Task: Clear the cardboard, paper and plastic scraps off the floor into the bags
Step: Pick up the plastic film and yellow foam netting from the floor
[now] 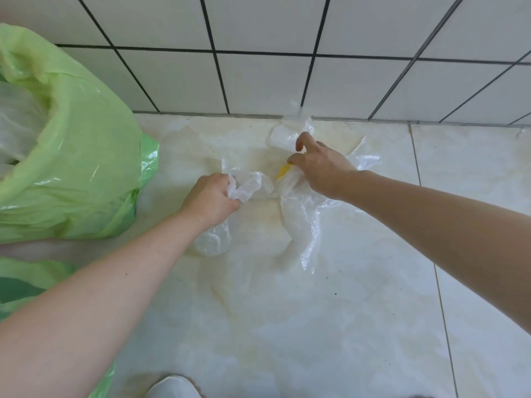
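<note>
A tiled indoor utility corner: white wall tiles (258,81) with dark grout meet a glossy marble-look floor (316,311); green refuse bags (80,156) stand left of the fingers.

Plastic scraps (298,214) lie on floor (373,311) by wall (258,53), bag (74,156) left.

The green bag (71,156) runs off the left edge, and what fills it shows only as a pale blur through its mouth. A second green bag (26,280) below it is cut by the same edge and partly covered by the left forearm. The right hand (319,168) hides most of a small yellow scrap (283,171); what it is cannot be told. A white shoe (172,387) is cropped at the bottom edge.
</note>
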A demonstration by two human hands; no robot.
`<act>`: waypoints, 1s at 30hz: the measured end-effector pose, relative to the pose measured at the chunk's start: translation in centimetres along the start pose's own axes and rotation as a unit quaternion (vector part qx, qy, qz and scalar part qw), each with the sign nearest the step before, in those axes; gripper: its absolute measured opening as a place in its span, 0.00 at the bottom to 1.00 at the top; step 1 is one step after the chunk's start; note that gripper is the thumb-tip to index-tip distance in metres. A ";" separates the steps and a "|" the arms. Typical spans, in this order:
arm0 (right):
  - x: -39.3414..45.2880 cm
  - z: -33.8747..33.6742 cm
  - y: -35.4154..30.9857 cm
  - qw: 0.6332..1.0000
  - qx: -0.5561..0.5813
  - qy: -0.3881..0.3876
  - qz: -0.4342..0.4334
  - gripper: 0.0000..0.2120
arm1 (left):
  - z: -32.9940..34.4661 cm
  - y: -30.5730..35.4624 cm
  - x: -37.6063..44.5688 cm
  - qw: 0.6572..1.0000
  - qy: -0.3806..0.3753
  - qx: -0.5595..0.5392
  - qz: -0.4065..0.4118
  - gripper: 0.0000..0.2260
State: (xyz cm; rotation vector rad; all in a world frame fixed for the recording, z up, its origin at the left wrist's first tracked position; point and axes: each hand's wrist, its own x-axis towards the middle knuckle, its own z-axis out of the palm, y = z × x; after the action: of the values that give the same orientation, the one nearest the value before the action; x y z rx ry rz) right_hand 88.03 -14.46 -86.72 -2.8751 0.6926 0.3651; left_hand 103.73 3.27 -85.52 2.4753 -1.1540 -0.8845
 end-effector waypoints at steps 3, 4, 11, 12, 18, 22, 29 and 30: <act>0.7 -0.2 -0.3 1.000 -0.015 -0.018 0.013 0.23 | 0.0 -0.2 0.6 1.000 -0.015 0.006 0.011 0.13; 0.9 -0.2 -0.3 1.000 -0.013 -0.024 0.016 0.23 | 0.0 -0.3 0.8 1.000 -0.020 0.006 0.012 0.13; 1.2 -0.8 -0.6 0.998 0.040 0.001 0.053 0.14 | -1.0 0.4 0.0 0.998 -0.020 0.038 0.034 0.09; 0.9 -1.2 -0.8 0.996 0.063 0.007 0.058 0.10 | -1.4 0.4 -0.2 0.999 -0.018 0.029 0.034 0.08; -1.2 -4.9 -3.2 0.962 0.239 0.062 0.118 0.04 | -4.6 1.1 -2.4 0.997 0.006 -0.072 -0.008 0.22; -1.9 -8.9 -6.8 0.913 0.367 0.078 0.158 0.04 | -8.0 1.8 -4.3 0.976 0.080 -0.200 -0.011 0.24; -2.5 -16.5 -14.5 0.775 0.625 0.052 0.079 0.11 | -17.7 1.4 -7.9 0.927 0.183 -0.328 -0.003 0.18; -2.5 -17.4 -15.6 0.756 0.650 0.044 0.062 0.11 | -19.6 0.8 -8.3 0.920 0.198 -0.337 -0.004 0.21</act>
State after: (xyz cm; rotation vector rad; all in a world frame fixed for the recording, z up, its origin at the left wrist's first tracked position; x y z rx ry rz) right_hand 96.60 -3.41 -67.82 -1.5004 0.7165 -0.2154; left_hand 111.46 8.90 -66.48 1.9498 -0.5671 -0.5982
